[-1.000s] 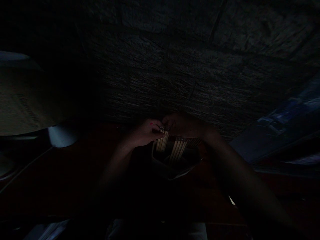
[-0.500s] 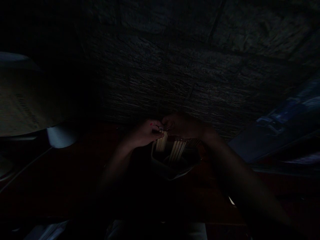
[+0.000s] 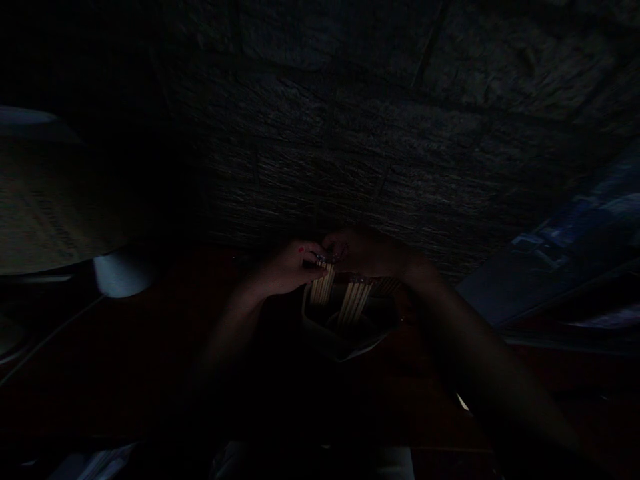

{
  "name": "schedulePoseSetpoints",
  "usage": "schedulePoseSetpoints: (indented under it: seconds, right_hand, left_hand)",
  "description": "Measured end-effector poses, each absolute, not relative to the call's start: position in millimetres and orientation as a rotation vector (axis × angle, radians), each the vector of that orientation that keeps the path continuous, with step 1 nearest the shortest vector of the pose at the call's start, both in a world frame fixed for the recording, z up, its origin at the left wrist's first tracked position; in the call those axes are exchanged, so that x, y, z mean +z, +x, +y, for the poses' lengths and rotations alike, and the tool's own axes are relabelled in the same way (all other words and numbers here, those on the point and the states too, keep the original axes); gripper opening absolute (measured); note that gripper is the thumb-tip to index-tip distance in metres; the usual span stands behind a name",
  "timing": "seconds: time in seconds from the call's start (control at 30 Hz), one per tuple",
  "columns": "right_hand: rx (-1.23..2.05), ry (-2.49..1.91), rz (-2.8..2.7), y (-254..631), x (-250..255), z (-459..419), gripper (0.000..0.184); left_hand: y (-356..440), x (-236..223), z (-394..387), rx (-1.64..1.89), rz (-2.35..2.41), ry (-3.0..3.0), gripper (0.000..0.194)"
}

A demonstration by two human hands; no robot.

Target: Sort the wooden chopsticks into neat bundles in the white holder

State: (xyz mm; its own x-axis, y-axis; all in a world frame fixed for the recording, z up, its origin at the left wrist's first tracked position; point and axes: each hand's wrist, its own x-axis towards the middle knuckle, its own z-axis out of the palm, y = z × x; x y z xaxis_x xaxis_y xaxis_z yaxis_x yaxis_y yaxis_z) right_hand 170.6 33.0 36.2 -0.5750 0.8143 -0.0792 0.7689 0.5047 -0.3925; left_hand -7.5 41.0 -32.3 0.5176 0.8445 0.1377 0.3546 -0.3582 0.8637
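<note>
The scene is very dark. A bundle of thin pale wooden sticks (image 3: 323, 288) rises at the left side of an open dark container (image 3: 345, 350). My left hand (image 3: 290, 270) has its fingers closed at the bundle's upper end, where the tips look dark and shiny. Just across from it, my right hand (image 3: 370, 252) has its fingers bent around the same tips; what exactly they grip is hard to see. A second bundle of similar sticks (image 3: 355, 301) leans in the container below my right hand, touched by neither hand as far as I can tell.
Behind the hands stands a rough stone-block wall (image 3: 310, 133). A large tan object with printing (image 3: 50, 220) is at the left, above a white cup-like shape (image 3: 123, 273). A bluish panel (image 3: 545, 253) slants at the right. The container stands on a dark reddish surface (image 3: 165, 347).
Both hands stay at the tips of the left bundle, with only slight finger movement. The sticks and container keep their places.
</note>
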Motion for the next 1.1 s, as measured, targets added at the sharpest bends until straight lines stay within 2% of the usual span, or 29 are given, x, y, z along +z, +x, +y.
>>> schedulePoseSetpoints:
  seconds: [0.43, 0.57, 0.87, 1.1]
  right_hand:
    - [0.641, -1.436, -2.574, 172.9, 36.9, 32.7, 0.039]
    - [0.687, -1.400, -2.546, 175.9, 35.8, 34.4, 0.036]
    - [0.711, -1.364, -2.531, 175.0, 32.8, 36.4, 0.027]
    - [0.664, -1.375, -2.539, 172.5, 33.5, 34.9, 0.026]
  left_hand:
    - [-13.9, -31.0, 40.1, 0.778, 1.043, 1.895, 0.027]
    - [-10.0, -34.3, 41.7, 0.793, 0.990, 1.944, 0.027]
    - [-6.2, -33.1, 40.0, 0.825, 0.949, 1.975, 0.016]
    - [-5.8, -34.9, 41.6, 0.810, 0.989, 1.981, 0.020]
